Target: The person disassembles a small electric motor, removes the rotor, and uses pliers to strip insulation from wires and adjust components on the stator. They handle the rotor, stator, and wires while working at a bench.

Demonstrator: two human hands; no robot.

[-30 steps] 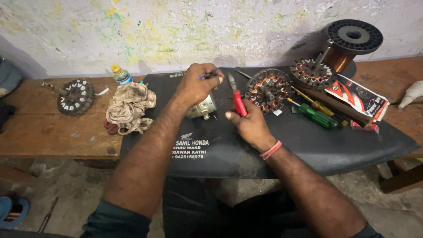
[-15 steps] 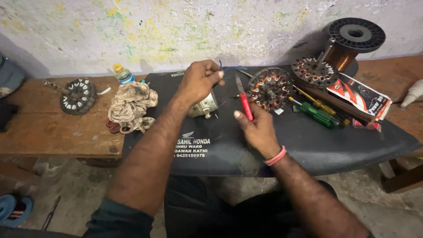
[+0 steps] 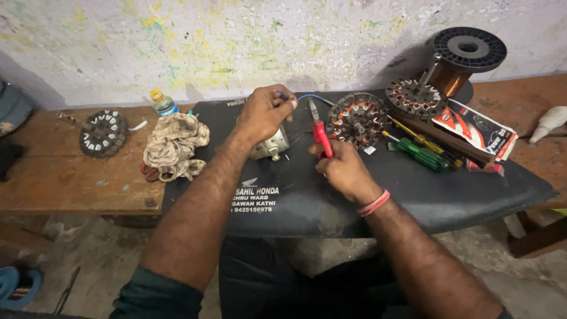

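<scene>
The thin blue insulated wire arcs at about twelve o'clock on the black rubber mat, one end pinched in the closed left hand, the other running toward the round copper-wound stator. It looks uncut and unstripped, so the work on it seems barely begun. The right hand, at five o'clock from the wire, grips red-handled cutters, tips up. Beneath the left hand sits a small silvery metal part.

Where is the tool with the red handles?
In the head view, the red-handled cutters sit in the right hand, mid-mat, between the small metal part and the wound stator.
</scene>
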